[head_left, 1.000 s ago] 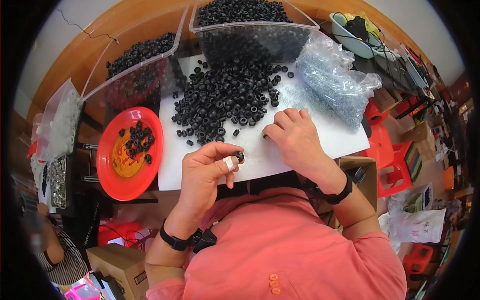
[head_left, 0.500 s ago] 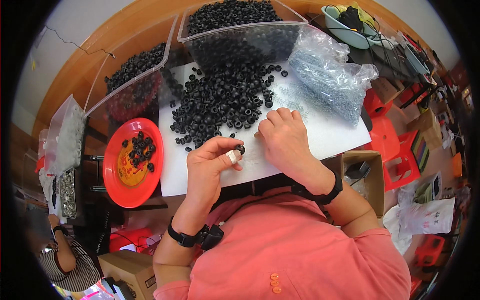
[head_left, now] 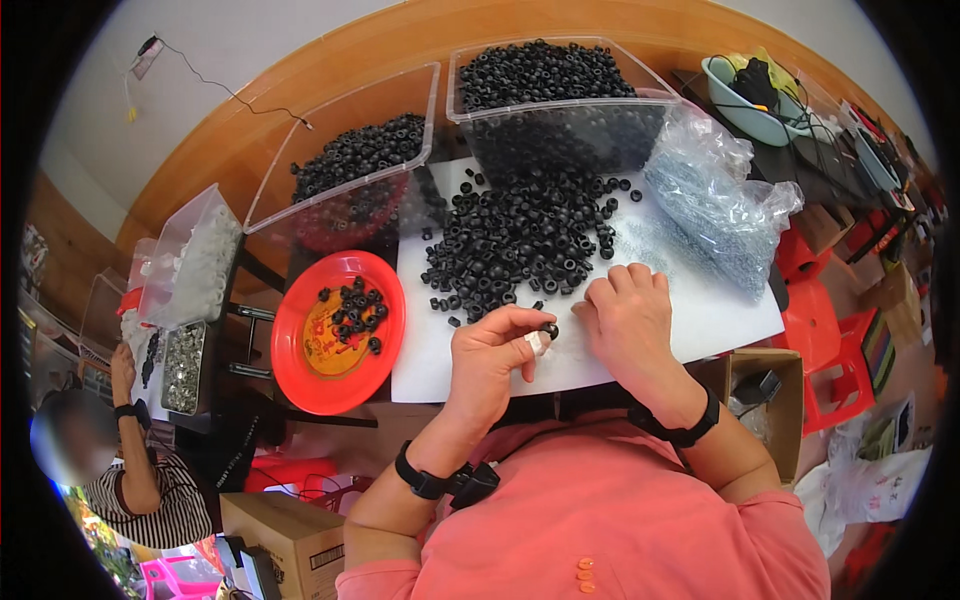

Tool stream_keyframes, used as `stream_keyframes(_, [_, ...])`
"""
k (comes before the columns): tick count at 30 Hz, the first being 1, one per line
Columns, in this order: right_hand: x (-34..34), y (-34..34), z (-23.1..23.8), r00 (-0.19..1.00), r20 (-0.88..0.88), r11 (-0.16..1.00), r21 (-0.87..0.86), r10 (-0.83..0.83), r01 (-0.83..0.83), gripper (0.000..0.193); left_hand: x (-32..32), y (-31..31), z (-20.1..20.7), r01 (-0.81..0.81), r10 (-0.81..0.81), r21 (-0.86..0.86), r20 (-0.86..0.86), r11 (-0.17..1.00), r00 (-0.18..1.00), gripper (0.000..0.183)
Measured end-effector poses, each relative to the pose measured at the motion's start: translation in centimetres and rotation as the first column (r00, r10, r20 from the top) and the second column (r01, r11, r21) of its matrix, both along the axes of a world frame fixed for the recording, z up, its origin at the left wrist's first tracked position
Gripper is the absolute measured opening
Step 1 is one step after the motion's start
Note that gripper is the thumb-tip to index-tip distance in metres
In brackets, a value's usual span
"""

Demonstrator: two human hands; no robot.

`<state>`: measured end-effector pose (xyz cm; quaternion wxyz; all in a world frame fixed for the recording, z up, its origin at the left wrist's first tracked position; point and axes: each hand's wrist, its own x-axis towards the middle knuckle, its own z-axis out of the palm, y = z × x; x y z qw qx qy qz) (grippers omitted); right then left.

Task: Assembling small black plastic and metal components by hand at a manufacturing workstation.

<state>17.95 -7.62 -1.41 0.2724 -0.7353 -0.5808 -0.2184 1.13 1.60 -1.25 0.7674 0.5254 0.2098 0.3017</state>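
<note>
My left hand [head_left: 488,362] pinches a small black round part with a hole [head_left: 550,330] between thumb and forefinger. White tape is wrapped round a digit of this hand. Just to the right, my right hand [head_left: 640,325] rests low over the white board [head_left: 700,325], its fingers curled together. Whatever its fingertips may hold is hidden. A heap of the same black parts [head_left: 500,235] lies on the board beyond both hands. Off to the left, a red plate [head_left: 390,365] with an orange middle carries several more black parts.
Two clear bins [head_left: 560,113] [head_left: 345,190] of black parts stand behind. A clear plastic bag [head_left: 715,205] of tiny grey-blue pieces sits at right. Nearby are a metal tray [head_left: 186,365], a cardboard box [head_left: 800,440] and red stools [head_left: 810,315]. Another person [head_left: 150,500] works at far left.
The whole scene has shifted right and slightly down in the picture as the view turned left. My left hand keeps its pinch on the black part; my right fingers remain curled near the board.
</note>
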Motion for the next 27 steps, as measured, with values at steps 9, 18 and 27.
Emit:
stream_keyframes(9, [0.4, 0.1, 0.3, 0.994, 0.024, 0.993, -0.05, 0.107, -0.105, 0.013, -0.1, -0.9, 1.3, -0.026, 0.026, 0.011, -0.011, 1.0, 1.0, 0.019])
stream_keyframes(18, [0.6, -0.8, 1.0, 0.678, -0.604, 0.906, 0.223, 0.419, -0.361, 0.015, 0.0, -0.5, 0.8, 0.003, -0.006, -0.088, -0.04, 0.996, 0.999, 0.018])
stream_keyframes(27, [-0.5, -0.7, 1.2, 0.056, -0.876, 0.823, 0.425, 0.479, -0.377, 0.01, 0.2, -1.0, 1.1, -0.034, 0.027, -0.142, -0.05, 0.989, 0.998, 0.018])
